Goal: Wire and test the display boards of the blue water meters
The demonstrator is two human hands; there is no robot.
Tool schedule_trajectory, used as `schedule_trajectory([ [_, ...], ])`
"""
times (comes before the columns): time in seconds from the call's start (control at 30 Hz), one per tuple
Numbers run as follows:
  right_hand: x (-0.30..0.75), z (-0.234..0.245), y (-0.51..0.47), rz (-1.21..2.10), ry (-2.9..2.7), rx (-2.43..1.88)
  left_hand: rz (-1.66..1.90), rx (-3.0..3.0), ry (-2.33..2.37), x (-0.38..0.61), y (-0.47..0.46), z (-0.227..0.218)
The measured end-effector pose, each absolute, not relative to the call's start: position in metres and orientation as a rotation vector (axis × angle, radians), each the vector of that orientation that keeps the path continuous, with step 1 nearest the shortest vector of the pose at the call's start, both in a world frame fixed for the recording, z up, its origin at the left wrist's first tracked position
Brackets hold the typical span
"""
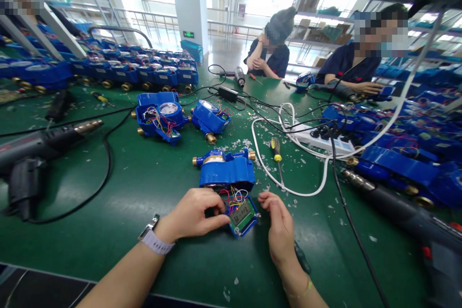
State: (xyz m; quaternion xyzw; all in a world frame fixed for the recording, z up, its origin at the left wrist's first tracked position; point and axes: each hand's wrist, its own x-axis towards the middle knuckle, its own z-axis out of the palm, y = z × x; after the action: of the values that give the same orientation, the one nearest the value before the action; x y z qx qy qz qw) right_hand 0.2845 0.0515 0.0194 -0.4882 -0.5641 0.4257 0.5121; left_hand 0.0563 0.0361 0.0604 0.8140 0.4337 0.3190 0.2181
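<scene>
A green circuit board with a lit grey display lies in a blue housing, tilted on the table before me. Colored wires run from it to a blue water meter with brass ends, just beyond. My left hand grips the board's left edge, thumb against the rim and fingers curled by the wires. Close to the right edge of the board is my right hand, its fingers curled and pressed together. Anything between those fingertips is too small to make out. A dark object lies partly hidden behind the right wrist.
Two opened meters stand farther back. Heat guns lie at left and right. A screwdriver, a white power strip and loose cables are right of center, among plastic scraps. Rows of meters fill the back left. Co-workers sit opposite.
</scene>
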Motion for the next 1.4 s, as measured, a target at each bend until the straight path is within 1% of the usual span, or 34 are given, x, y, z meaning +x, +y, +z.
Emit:
schedule_trajectory([
  [0.2,0.286,0.024,0.054,0.961,-1.374,-1.188,0.905,2.309,1.191,0.051,0.037,0.061],
  [0.5,0.290,0.026,0.053,0.869,-1.517,-1.159,1.217,2.351,1.271,0.050,0.035,0.064],
  [0.63,0.296,0.021,0.050,0.825,-1.547,-1.161,1.297,2.313,1.292,0.051,0.034,0.067],
  [0.83,0.299,0.009,0.037,0.648,-1.879,-1.035,1.310,2.341,1.267,0.052,0.033,0.069],
  [1.1,0.288,0.010,0.034,0.443,-2.096,-1.060,1.112,2.374,1.187,0.052,0.032,0.062],
  [1.2,0.287,0.009,0.034,0.352,-2.098,-1.060,0.955,2.322,1.185,0.054,0.032,0.060],
  [1.3,0.288,0.007,0.034,0.371,-2.090,-1.078,0.779,2.307,1.235,0.057,0.033,0.057],
  [1.4,0.290,0.004,0.034,0.456,-2.074,-1.097,0.676,2.291,1.270,0.062,0.033,0.053],
])
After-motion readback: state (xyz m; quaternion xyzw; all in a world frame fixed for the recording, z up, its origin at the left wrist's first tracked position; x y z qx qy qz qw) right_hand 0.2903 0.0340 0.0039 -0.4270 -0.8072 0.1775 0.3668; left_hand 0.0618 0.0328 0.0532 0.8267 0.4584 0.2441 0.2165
